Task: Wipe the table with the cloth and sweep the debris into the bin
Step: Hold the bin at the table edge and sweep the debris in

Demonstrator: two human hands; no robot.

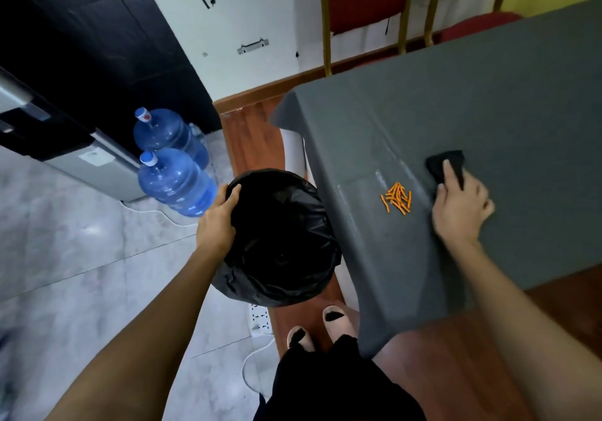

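Note:
A small pile of orange stick-shaped debris [396, 197] lies on the grey-covered table [488, 101], close to its left edge. My right hand [461, 207] presses a black cloth [444, 163] flat on the table, just right of the pile; the hand is slightly blurred. A bin lined with a black bag [280, 241] stands on the floor below the table's left edge. My left hand [218, 220] grips the bin's left rim, thumb over the bag.
Two blue water bottles [176, 173] lie left of the bin, beside a grey water dispenser [65, 146]. A white power strip [260, 318] and cable lie on the floor near my feet [321, 326]. Red chairs with gold frames [365, 0] stand beyond the table.

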